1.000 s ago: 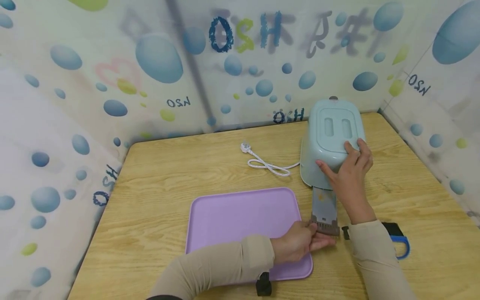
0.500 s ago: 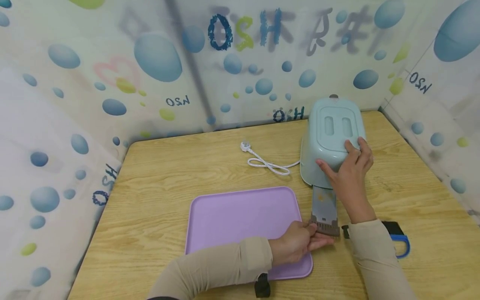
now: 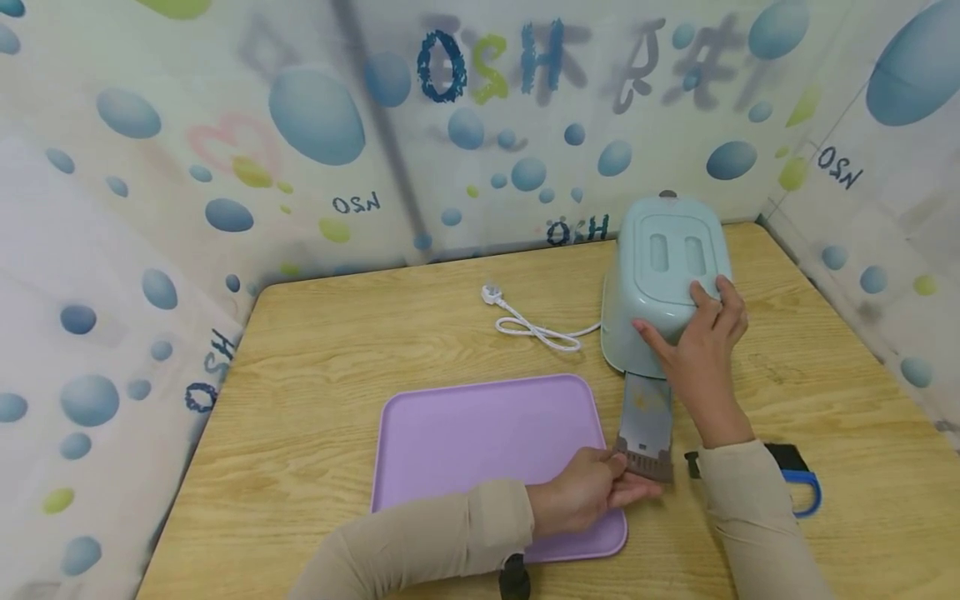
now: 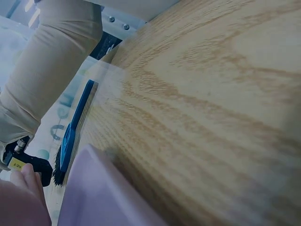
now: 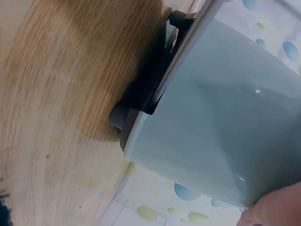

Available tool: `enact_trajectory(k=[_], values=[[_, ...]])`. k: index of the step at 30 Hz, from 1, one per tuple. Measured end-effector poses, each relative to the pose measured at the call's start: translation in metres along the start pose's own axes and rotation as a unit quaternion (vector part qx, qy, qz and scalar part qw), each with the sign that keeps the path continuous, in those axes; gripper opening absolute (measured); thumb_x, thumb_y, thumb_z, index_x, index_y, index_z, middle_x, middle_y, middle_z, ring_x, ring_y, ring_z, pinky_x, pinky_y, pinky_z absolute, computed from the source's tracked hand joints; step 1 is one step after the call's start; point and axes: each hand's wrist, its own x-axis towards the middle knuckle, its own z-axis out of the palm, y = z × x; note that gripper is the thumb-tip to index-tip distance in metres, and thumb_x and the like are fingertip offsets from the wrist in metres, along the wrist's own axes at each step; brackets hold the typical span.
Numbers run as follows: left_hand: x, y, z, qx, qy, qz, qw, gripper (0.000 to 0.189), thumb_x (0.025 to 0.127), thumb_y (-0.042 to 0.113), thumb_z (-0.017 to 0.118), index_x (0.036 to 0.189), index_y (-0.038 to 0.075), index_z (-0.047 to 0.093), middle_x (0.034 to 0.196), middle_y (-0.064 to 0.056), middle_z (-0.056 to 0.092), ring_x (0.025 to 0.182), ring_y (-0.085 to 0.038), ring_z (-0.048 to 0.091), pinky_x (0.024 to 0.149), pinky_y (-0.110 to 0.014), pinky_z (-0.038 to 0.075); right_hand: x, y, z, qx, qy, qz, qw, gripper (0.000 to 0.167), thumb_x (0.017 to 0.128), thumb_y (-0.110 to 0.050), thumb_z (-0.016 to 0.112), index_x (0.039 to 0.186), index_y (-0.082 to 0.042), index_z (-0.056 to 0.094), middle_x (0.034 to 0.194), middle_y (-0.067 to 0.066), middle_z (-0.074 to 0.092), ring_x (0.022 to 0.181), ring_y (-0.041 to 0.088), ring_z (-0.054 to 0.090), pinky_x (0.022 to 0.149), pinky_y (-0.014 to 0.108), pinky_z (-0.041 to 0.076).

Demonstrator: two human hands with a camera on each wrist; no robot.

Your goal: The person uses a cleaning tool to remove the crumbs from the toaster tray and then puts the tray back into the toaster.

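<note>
A pale blue toaster (image 3: 667,337) stands at the right of the table, its lid with two slots on top. A grey metal crumb tray (image 3: 647,412) sticks out from the toaster's base toward me. My left hand (image 3: 581,492) pinches the tray's brown end between thumb and fingers, above the right edge of a purple tray (image 3: 480,433). With the thumb on the near end and bent fingers over the lid, my right hand (image 3: 701,362) holds the toaster. In the right wrist view, the toaster's side wall (image 5: 202,122) fills much of the picture.
A white cord with its plug (image 3: 491,293) lies on the table (image 3: 337,350) left of the toaster. Beside my right sleeve lies a blue-handled brush (image 4: 70,136) with dark bristles. A patterned wall (image 3: 465,183) rises behind the table.
My left hand has drawn the crumb tray's brown end slightly toward me and to the left. The right hand and toaster have stayed in place.
</note>
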Motion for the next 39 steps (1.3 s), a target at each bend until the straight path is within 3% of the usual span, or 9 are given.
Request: enact_trajectory(k=[9,19,39], values=[[-0.005,-0.001,-0.013,0.028,-0.022,-0.004,0.9994,0.032,0.104,0.009,0.036,0.118,-0.014,0.054,0.115,-0.037,0.060,0.094,-0.018,0.072,0.088,-0.021,0.054,0.000,0.000,0.001,-0.002,0.001,-0.007,1.0000,0.098,0.082,-0.067,0.049,0.138,0.009,0.026,0.148,0.027,0.006,0.134,0.050,0.006,0.111,0.062,0.014],[-0.012,-0.001,-0.024,0.049,-0.040,-0.020,0.9978,0.037,0.104,0.012,0.035,0.113,-0.016,0.057,0.114,-0.036,0.060,0.108,-0.029,0.066,0.082,-0.017,0.054,0.000,0.002,0.001,-0.002,0.005,-0.011,0.9999,0.096,0.082,-0.067,0.050,0.137,0.008,0.027,0.148,0.025,0.008,0.134,0.050,0.008,0.111,0.062,0.015],[-0.023,0.001,-0.049,0.043,-0.056,0.001,0.9975,0.033,0.104,0.011,0.037,0.112,-0.014,0.057,0.110,-0.037,0.062,0.096,-0.023,0.071,0.079,-0.018,0.056,0.000,0.001,0.002,-0.004,0.022,-0.036,0.9991,0.092,0.085,-0.065,0.051,0.135,0.009,0.027,0.146,0.028,0.010,0.132,0.051,0.010,0.109,0.062,0.015]])
